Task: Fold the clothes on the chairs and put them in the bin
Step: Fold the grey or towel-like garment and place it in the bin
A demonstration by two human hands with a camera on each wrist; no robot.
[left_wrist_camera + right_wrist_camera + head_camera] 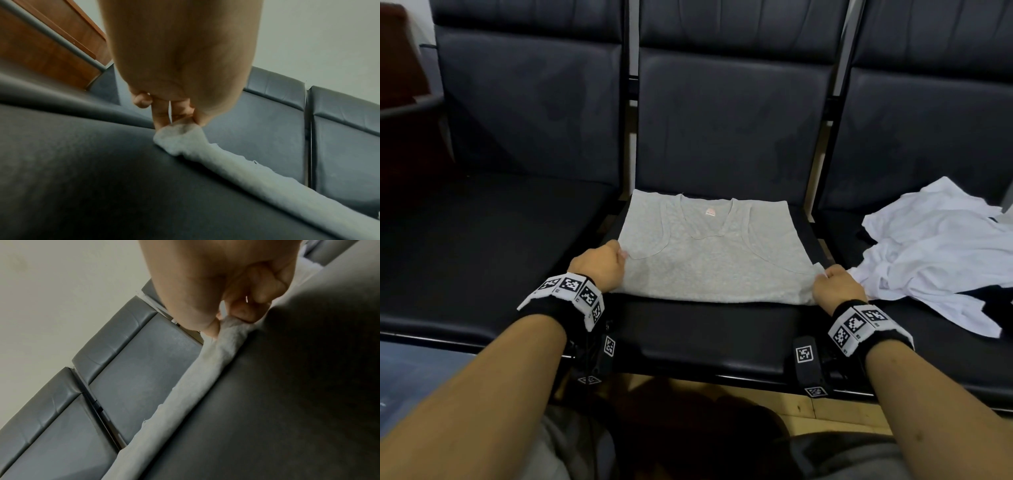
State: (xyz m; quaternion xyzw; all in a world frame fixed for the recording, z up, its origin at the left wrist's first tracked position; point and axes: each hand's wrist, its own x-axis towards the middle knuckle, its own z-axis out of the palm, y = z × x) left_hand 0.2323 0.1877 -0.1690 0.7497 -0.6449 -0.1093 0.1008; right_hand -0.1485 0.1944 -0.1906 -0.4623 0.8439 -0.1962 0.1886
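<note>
Grey tank top (709,253) flat on middle chair seat (709,335), gripped at both near corners.

Left hand (599,265) curled, pinching the left near corner; right hand (837,286) curled, pinching the right near corner. Neckline toward the backrest, folded edge toward the viewer. Crumpled white garments (935,253) heaped on the seat just to the right.

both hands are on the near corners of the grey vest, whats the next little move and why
Probably lift the near edge and carry it toward the neckline, folding the grey vest in half. It lies flat on the middle seat, the left hand and right hand each pinch a near corner, and the white clothes still wait unfolded on the next seat.
</note>
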